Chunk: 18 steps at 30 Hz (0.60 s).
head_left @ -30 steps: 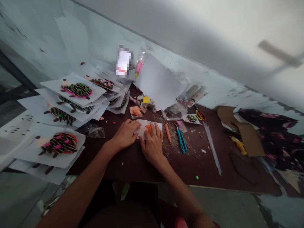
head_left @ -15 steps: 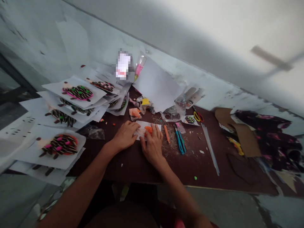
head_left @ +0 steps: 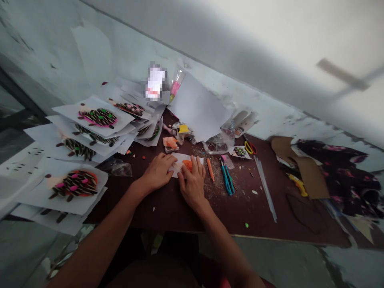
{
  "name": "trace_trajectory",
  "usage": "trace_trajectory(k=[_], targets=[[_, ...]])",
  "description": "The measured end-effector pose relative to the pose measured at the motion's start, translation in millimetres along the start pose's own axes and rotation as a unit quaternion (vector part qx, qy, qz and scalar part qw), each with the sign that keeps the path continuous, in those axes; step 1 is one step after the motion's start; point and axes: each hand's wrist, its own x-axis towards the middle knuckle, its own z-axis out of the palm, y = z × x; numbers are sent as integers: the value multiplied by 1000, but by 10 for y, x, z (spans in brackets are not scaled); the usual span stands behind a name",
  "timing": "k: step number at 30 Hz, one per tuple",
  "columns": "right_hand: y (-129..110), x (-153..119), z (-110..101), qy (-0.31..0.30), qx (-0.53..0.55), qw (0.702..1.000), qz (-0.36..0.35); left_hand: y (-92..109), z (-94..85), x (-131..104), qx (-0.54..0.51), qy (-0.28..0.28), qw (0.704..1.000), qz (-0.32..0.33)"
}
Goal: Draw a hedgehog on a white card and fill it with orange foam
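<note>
A small white card [head_left: 181,157] lies on the dark table, with an orange patch [head_left: 187,164] of what looks like clay on its right part. My left hand [head_left: 159,170] rests at the card's left edge, fingers laid flat and holding nothing. Over the card's right part lies my right hand [head_left: 194,180], fingers spread, their tips touching the orange patch and partly hiding it. An orange stick [head_left: 211,170] is just right of my right hand. Beyond it are pliers with teal handles [head_left: 228,182]. Behind the card sits a wrapped orange lump [head_left: 170,143].
Sheets with hedgehog figures [head_left: 73,184] are piled at the left. At the back stand a lit phone [head_left: 155,82] and a large white sheet [head_left: 199,106]. Scissors [head_left: 251,147], clear sticks [head_left: 265,188] and a yellow glue gun [head_left: 297,185] lie to the right.
My right thumb has shifted slightly to the right over the card. My left hand stays where it was.
</note>
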Motion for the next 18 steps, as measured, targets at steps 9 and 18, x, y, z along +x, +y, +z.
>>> trace_trajectory(k=[9, 18], targets=[[73, 5, 11, 46, -23, 999, 14, -7, -14, 10, 1, -9, 1000, -4], [61, 27, -34, 5, -41, 999, 15, -13, 3, 13, 2, -7, 1000, -4]])
